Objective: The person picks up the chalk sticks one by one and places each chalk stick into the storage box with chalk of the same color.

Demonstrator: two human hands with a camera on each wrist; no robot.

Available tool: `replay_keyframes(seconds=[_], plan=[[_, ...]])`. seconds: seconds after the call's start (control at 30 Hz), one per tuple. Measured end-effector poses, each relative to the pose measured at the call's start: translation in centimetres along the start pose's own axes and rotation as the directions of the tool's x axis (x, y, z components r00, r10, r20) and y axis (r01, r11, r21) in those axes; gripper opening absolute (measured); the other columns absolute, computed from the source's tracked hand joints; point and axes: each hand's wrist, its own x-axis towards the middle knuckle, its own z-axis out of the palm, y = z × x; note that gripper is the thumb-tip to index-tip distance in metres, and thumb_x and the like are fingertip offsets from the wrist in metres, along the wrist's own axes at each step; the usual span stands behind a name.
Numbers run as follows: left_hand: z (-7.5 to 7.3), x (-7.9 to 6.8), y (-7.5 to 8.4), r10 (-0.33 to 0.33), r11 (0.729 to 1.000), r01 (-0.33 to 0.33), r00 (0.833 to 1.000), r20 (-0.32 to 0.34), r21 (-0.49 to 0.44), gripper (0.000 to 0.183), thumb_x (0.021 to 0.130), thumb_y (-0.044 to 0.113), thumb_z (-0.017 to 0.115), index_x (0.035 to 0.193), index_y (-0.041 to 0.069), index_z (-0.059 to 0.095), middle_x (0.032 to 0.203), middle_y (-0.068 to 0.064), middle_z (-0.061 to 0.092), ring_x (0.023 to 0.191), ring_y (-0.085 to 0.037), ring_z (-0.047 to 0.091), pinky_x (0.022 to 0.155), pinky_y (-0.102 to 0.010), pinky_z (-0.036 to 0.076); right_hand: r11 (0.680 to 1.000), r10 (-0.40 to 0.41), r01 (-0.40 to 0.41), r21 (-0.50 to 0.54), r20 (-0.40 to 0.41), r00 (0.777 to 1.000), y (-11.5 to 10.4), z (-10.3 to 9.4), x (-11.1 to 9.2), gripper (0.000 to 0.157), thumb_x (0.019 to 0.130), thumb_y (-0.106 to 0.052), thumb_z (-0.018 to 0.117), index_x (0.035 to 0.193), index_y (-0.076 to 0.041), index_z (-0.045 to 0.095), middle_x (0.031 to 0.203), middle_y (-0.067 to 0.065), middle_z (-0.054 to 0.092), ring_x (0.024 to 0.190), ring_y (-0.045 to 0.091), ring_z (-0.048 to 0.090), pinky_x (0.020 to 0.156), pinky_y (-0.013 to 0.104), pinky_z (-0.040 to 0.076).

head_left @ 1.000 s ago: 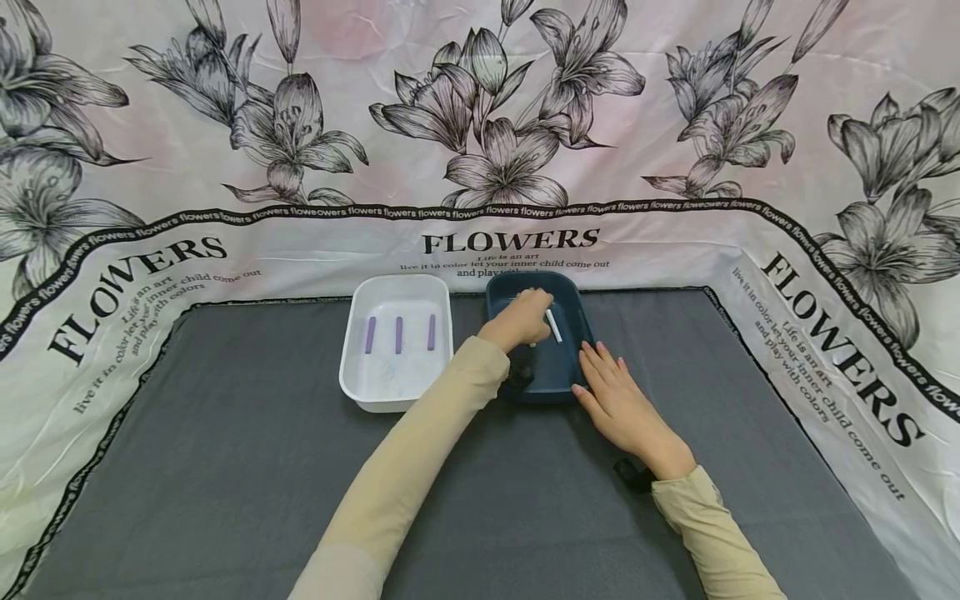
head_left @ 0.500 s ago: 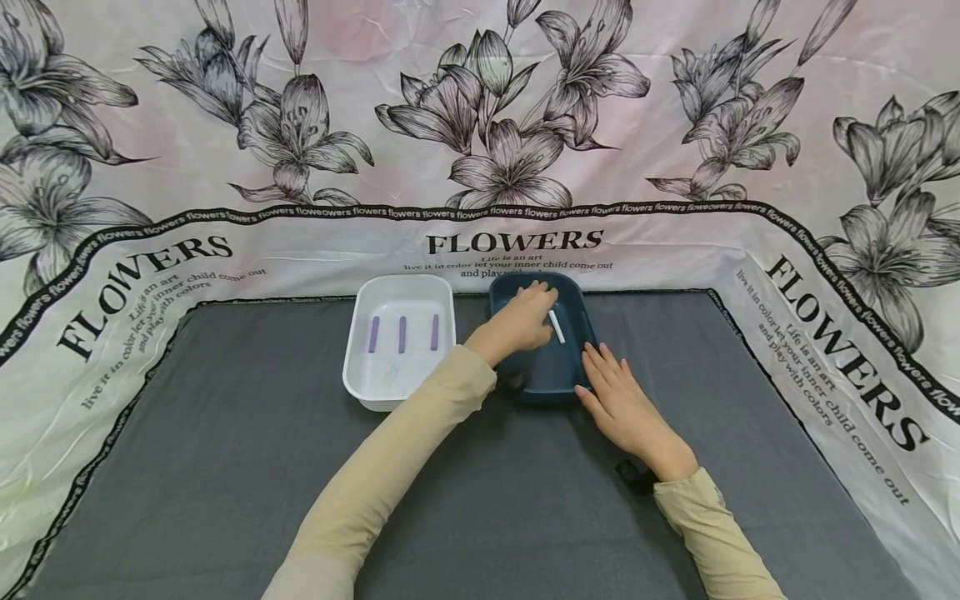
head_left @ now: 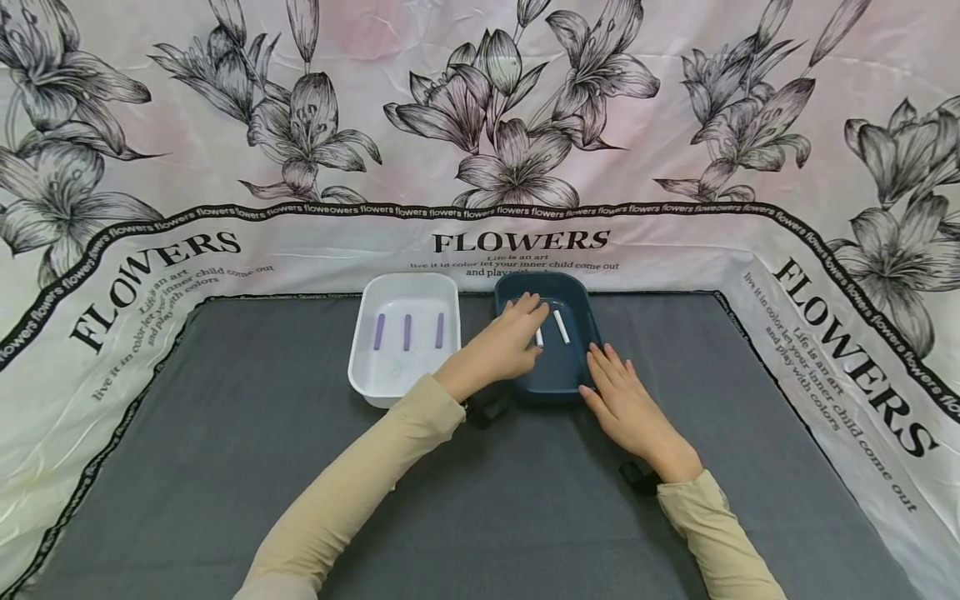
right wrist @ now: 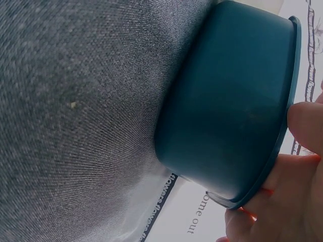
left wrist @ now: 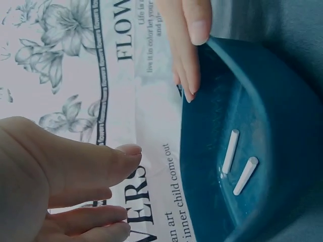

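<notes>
Two white chalk sticks (left wrist: 246, 176) lie side by side on the floor of the dark blue tub (head_left: 557, 373). My left hand (head_left: 498, 346) hovers over the tub's left side, fingers extended, holding nothing; it partly covers one stick in the head view. Along the tub's right rim rests my right hand (head_left: 632, 410) with straight fingers. The right wrist view has its thumb (right wrist: 306, 126) and fingertips right at the rim. To the left, three purple chalk sticks (head_left: 407, 332) lie spaced apart in a white tub (head_left: 393, 382).
Both tubs stand near the back of a table covered with grey cloth (head_left: 480, 508). Behind them rises a white curtain (head_left: 337, 250) printed with flowers and lettering.
My left hand has opened from a curled pose and drawn back up and left in the blue tub, baring a second white chalk stick. The right hand stays at the rim.
</notes>
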Motion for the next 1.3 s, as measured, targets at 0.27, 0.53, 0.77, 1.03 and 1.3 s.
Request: replay_keyframes(seconds=[0.27, 0.53, 0.77, 1.03, 1.3], plan=[[0.2, -3.2, -1.0, 0.043, 0.999, -0.044, 0.998, -0.054, -0.011, 0.063, 0.098, 0.009, 0.062, 0.151, -0.006, 0.032, 0.159, -0.023, 0.025, 0.150, -0.032, 0.015, 0.120, -0.044, 0.014, 1.000, -0.005, 0.005, -0.004, -0.009, 1.000, 0.0, 0.2, 0.2, 0.062, 0.107, -0.031, 0.043, 0.152, 0.008, 0.027, 0.161, 0.022, 0.020, 0.150, 0.037, 0.009, 0.117, 0.061, 0.011], [0.8, -6.4, -1.7, 0.088, 0.995, -0.093, 0.987, -0.132, -0.032, 0.060, 0.096, 0.004, 0.063, 0.148, -0.009, 0.036, 0.155, -0.025, 0.032, 0.147, -0.036, 0.024, 0.119, -0.046, 0.019, 1.000, -0.005, 0.005, 0.009, -0.007, 1.000, -0.2, 0.2, 0.2, 0.062, 0.107, -0.031, 0.043, 0.152, 0.009, 0.027, 0.161, 0.022, 0.020, 0.150, 0.037, 0.008, 0.117, 0.060, 0.010], [1.6, -9.9, -2.6, 0.099, 0.995, -0.100, 0.979, -0.179, 0.007, 0.061, 0.093, 0.008, 0.067, 0.146, -0.007, 0.041, 0.154, -0.023, 0.036, 0.145, -0.035, 0.030, 0.118, -0.044, 0.024, 1.000, -0.005, 0.005, 0.007, 0.000, 1.000, -0.2, 0.3, 0.3, 0.062, 0.108, -0.031, 0.042, 0.152, 0.009, 0.026, 0.162, 0.022, 0.018, 0.150, 0.038, 0.007, 0.117, 0.060, 0.009], [2.7, -13.5, -3.7, 0.116, 0.993, -0.109, 0.968, -0.224, 0.044, 0.060, 0.089, 0.010, 0.073, 0.141, -0.007, 0.049, 0.149, -0.023, 0.044, 0.140, -0.035, 0.040, 0.113, -0.047, 0.034, 1.000, -0.007, 0.007, 0.012, 0.000, 1.000, 0.0, 0.1, 0.1, 0.063, 0.108, -0.032, 0.041, 0.152, 0.010, 0.026, 0.162, 0.022, 0.018, 0.150, 0.040, 0.008, 0.117, 0.061, 0.009], [3.9, -16.4, -4.3, 0.098, 0.995, -0.089, 0.971, -0.218, 0.052, 0.061, 0.087, 0.013, 0.077, 0.139, -0.008, 0.052, 0.145, -0.023, 0.048, 0.133, -0.035, 0.048, 0.107, -0.046, 0.041, 1.000, -0.007, 0.007, 0.013, -0.004, 1.000, 0.0, 0.0, 0.0, 0.063, 0.108, -0.032, 0.041, 0.152, 0.009, 0.026, 0.162, 0.022, 0.019, 0.150, 0.040, 0.010, 0.117, 0.061, 0.010]])
